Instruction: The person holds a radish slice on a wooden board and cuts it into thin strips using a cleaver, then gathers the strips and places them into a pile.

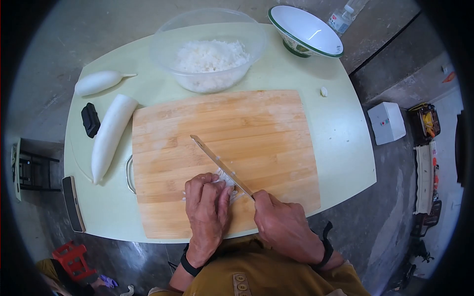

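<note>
My right hand (284, 224) is closed round the handle of a knife (217, 160), whose blade points up and to the left over the wooden cutting board (237, 116). Beside the blade, my left hand (210, 207) presses down with bent fingers on white radish pieces (225, 178) near the board's front edge. Its fingers partly cover the pieces. A clear plastic bowl (165, 54) behind the board holds a heap of shredded white radish (212, 56).
Left of the board lie a long white radish (113, 135), a smaller one (98, 82), a black case (90, 120) and a phone (73, 203). A white bowl with a green rim (306, 32) stands at the back right, near a plastic bottle (340, 19).
</note>
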### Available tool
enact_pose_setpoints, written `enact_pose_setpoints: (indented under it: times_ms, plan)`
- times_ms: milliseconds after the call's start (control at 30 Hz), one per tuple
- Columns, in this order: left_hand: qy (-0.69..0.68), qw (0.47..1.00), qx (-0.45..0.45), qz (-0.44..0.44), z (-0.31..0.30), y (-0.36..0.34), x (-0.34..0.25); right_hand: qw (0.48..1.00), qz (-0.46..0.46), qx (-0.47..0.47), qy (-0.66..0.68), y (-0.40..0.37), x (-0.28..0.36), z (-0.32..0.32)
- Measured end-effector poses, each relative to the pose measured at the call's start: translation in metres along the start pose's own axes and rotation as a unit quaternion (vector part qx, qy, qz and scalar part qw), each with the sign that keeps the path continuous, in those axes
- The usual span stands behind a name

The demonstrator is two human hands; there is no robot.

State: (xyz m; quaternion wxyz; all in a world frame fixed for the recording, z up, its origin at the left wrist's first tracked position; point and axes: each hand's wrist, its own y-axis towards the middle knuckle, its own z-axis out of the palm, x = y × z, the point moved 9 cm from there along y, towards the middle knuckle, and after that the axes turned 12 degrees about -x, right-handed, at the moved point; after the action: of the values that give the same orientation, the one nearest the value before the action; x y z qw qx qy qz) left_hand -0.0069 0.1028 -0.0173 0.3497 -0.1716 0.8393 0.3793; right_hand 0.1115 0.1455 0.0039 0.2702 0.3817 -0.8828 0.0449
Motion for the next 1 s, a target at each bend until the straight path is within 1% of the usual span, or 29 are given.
enact_pose_setpoints:
  times_ms: [100,200,300,367,467,567,600,667,800,867,1000]
  plan:
    - [0.002,1.000,-0.001,0.016,0.000,0.001,-0.003,1.000,0.009,0.008,0.001,-0.007,0.004,-0.008]
    - [0.012,1.000,0.006,0.010,0.002,-0.001,-0.002,0.999,0.021,0.025,-0.039,-0.017,0.002,-0.005]
    - [0.013,1.000,0.018,0.006,0.004,-0.002,-0.001,0.999,0.014,0.029,-0.025,-0.018,0.004,-0.006]
    - [0.025,0.999,0.028,0.009,0.004,-0.001,-0.002,0.998,-0.022,0.026,-0.045,-0.016,0.009,-0.008]
    - [0.034,0.999,0.039,0.014,0.006,0.001,-0.004,0.996,-0.030,0.035,-0.073,-0.015,0.009,-0.008]
    - [0.028,0.999,0.039,0.016,0.006,0.002,-0.005,0.996,-0.032,0.046,-0.064,-0.011,0.008,-0.005]
    - [0.024,0.999,0.037,0.020,0.007,0.002,-0.005,0.996,-0.031,0.047,-0.064,-0.008,0.009,-0.004]
    - [0.020,0.999,0.032,0.022,0.007,0.002,-0.005,0.996,0.010,0.074,-0.046,-0.002,0.006,0.007]
    - [0.013,0.999,0.023,0.022,0.004,-0.001,-0.003,0.995,-0.002,0.063,-0.071,0.007,0.007,0.015]
    - [0.010,1.000,0.012,0.017,0.002,0.000,-0.004,0.999,-0.012,0.011,-0.030,0.006,0.003,0.012]
    - [-0.010,1.000,-0.003,0.004,0.001,-0.001,0.001,1.000,-0.008,-0.002,-0.012,-0.001,0.001,0.000]
